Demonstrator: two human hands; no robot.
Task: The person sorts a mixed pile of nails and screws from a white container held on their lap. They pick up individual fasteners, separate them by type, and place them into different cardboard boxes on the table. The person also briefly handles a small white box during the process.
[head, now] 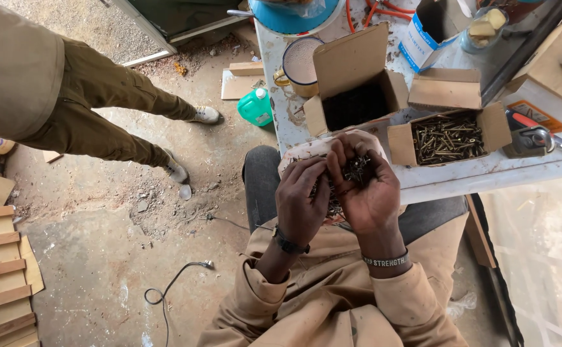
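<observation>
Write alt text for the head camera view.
A seated person's right hand cups a pile of dark screws while the left hand picks at them. Two open cardboard boxes of screws sit on the white table ahead.

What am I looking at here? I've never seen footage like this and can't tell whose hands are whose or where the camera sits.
There is one picture, from a camera worn on a person's head, looking down at their own hands and lap. The right hand cups a pile of dark screws; the left hand picks at them with its fingertips. Ahead is a white table with two open cardboard boxes: a box of dark screws and a box of brass screws. A mug and a red-handled tool also lie there. The legs at the left belong to another person standing on the dusty floor, beside a green jug.
</observation>
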